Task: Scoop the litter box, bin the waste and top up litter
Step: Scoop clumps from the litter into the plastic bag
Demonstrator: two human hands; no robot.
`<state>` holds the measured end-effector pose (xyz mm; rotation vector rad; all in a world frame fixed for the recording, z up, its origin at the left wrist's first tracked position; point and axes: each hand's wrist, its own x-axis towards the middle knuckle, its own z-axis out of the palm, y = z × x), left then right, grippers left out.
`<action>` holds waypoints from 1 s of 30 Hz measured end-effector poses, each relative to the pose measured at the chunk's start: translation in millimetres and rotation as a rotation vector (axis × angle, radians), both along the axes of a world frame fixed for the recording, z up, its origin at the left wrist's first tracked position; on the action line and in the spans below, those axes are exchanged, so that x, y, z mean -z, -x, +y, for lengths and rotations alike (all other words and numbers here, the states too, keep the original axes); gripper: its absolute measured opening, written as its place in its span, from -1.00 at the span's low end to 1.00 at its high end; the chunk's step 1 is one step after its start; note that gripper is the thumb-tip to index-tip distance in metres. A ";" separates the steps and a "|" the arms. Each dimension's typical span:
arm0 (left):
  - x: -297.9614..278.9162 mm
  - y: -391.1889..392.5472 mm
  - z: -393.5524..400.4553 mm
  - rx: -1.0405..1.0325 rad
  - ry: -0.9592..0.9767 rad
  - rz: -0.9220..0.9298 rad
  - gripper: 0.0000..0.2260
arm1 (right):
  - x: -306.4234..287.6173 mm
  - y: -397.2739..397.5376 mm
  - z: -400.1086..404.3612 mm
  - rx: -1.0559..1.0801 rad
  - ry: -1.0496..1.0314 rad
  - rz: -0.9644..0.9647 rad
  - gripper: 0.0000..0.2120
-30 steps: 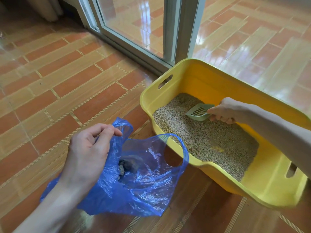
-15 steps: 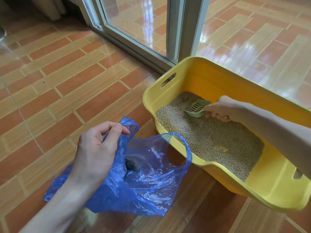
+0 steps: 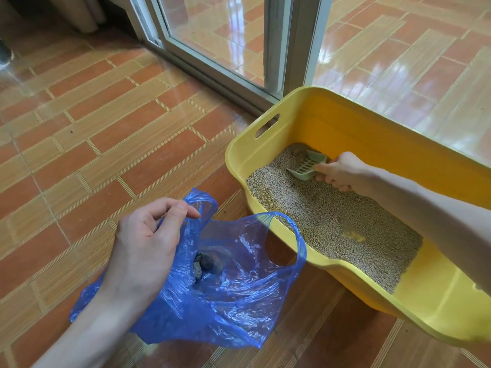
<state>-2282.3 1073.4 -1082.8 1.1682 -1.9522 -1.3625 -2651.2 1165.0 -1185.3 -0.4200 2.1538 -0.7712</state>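
A yellow litter box (image 3: 345, 123) sits on the tiled floor at the right, holding beige litter (image 3: 332, 216). My right hand (image 3: 337, 171) grips the handle of a pale green slotted scoop (image 3: 307, 166), whose blade is dug into the litter at the far left corner of the box. A blue plastic bag (image 3: 233, 293) lies open on the floor beside the box's near wall, with dark clumps of waste (image 3: 208, 264) inside. My left hand (image 3: 148, 243) pinches the bag's left handle and holds it up.
A sliding glass door with a pale metal frame (image 3: 297, 43) stands just behind the litter box. Orange and tan floor tiles (image 3: 106, 134) spread to the left and beyond the door. A curtain's edge (image 3: 77, 11) hangs at the top left.
My right hand has pushed the scoop further toward the box's far left corner, tipping its blade into the litter. My left hand and the bag stay roughly in place.
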 end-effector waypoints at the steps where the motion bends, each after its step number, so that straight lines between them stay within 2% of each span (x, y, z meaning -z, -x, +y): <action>1: 0.4 0.7 -0.1 0.002 0.000 -0.002 -0.74 | 2.5 -0.3 0.3 0.004 0.010 0.002 -0.70; 13: 0.4 4.3 1.1 0.015 -0.014 0.001 -0.73 | 23.1 -24.5 25.1 0.029 0.257 0.059 -0.64; 20: -1.8 4.4 4.0 0.024 -0.032 0.023 -0.72 | 13.8 -41.8 52.9 0.124 0.274 -0.033 -0.68; 27: -1.7 -1.8 0.9 0.027 -0.024 0.035 -0.77 | 2.9 -53.6 73.2 0.155 0.283 -0.067 -0.67; 30: -3.8 -2.7 0.4 0.026 -0.027 0.041 -0.73 | 0.1 -59.6 76.2 0.134 0.281 -0.078 -0.65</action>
